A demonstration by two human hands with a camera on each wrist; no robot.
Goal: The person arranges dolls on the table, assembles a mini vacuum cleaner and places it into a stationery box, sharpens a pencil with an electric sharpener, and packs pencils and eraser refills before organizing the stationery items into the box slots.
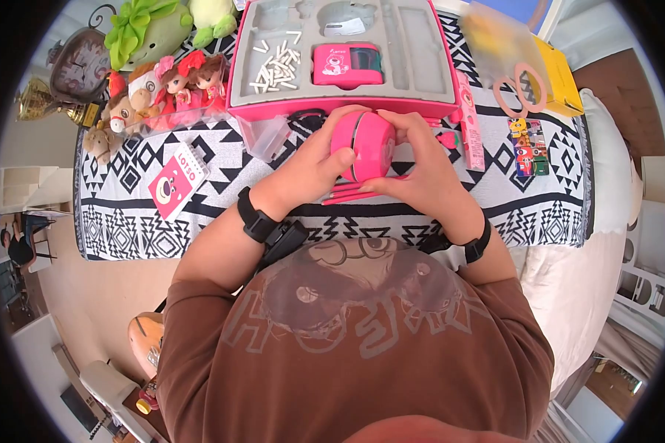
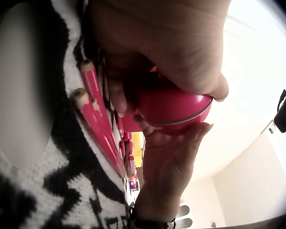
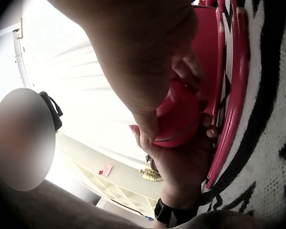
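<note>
A glossy pink round case (image 1: 363,151) with a thin metallic seam around it is held between both hands, tilted so that its seam runs upright in the head view. My left hand (image 1: 310,166) grips one half, thumb on the front. On the other half, my right hand (image 1: 426,166) curls its fingers over the far side, with the thumb at the bottom. In the left wrist view the case (image 2: 174,110) shows its seam between the two hands. Several pink pencils (image 1: 362,190) lie on the patterned cloth just under the hands.
Behind the hands stands an open pink box (image 1: 347,105) with a grey tray, white sticks (image 1: 277,68) and a pink sharpener-like device (image 1: 347,65). Dolls (image 1: 192,85), a clear plastic container (image 1: 266,138) and a LOTSO card (image 1: 176,181) are left; a yellow box (image 1: 558,77) is right.
</note>
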